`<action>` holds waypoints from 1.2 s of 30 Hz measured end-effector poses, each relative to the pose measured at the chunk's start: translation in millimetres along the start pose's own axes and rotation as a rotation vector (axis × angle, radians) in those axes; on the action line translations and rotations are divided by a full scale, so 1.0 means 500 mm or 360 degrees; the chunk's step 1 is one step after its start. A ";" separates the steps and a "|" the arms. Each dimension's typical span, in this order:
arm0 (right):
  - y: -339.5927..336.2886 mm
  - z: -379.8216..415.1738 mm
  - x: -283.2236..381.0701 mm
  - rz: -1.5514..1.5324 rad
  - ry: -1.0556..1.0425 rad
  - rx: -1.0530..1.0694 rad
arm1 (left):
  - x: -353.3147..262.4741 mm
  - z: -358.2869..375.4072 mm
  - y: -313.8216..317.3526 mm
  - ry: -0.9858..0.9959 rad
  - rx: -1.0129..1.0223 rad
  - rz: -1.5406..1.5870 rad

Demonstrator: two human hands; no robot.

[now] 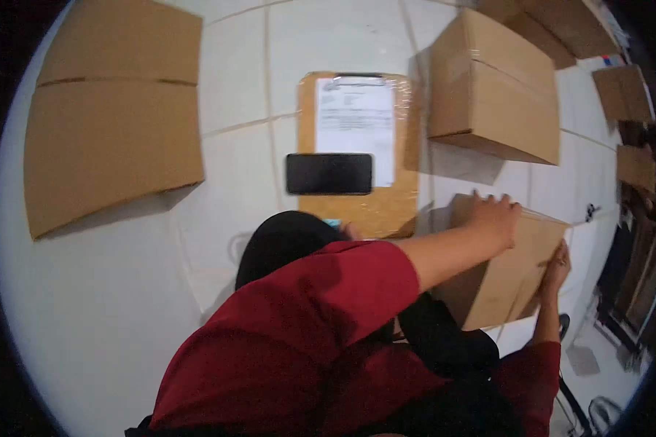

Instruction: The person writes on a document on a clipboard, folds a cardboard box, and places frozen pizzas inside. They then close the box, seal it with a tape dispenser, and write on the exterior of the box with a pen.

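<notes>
A cardboard box (514,277) sits at my right side, partly covered by my arm and knee. My left hand (494,218) reaches across my body and grips the box's far upper edge, fingers bent over it. Against the box's right side, my right hand (555,269) holds it near the corner, with some fingers hidden. A clipboard (408,146) with a printed sheet (353,120) lies on the floor ahead of me. Across the clipboard's lower part rests a black smartphone (329,174).
One large cardboard box (116,138) stands at the left on the white tiled floor (233,44). Another closed box (514,91) is just beyond the held one. More cartons (623,93) line the right edge, and cables (603,415) lie at the lower right.
</notes>
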State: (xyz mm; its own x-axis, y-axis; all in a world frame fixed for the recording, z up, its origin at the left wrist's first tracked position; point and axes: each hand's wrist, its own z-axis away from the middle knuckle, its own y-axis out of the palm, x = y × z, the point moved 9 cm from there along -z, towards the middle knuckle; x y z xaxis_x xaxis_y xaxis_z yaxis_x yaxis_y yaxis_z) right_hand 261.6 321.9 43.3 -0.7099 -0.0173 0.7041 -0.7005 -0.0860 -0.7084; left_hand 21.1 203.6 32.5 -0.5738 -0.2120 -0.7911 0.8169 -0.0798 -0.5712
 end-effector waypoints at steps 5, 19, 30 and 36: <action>0.001 0.012 0.049 0.0303 -0.0135 -0.0007 | -0.010 0.002 -0.008 0.0046 0.0060 -0.0037; -0.002 -0.007 -0.007 0.0196 0.0007 0.0045 | -0.006 -0.006 0.011 0.0074 0.0141 -0.0044; -0.001 -0.001 0.027 0.0289 -0.0148 0.0016 | -0.008 -0.002 0.004 0.0080 0.0015 0.0057; -0.007 -0.007 0.010 0.0279 -0.0124 0.0009 | -0.010 -0.002 0.004 0.0073 0.0048 0.0095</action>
State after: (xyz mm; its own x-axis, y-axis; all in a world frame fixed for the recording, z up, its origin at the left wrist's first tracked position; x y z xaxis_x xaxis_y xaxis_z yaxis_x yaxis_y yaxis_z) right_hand 260.4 325.4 49.3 -0.8129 -0.1098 0.5719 -0.5662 -0.0803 -0.8203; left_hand 25.2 205.5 35.0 -0.5258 -0.1727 -0.8329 0.8506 -0.0978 -0.5166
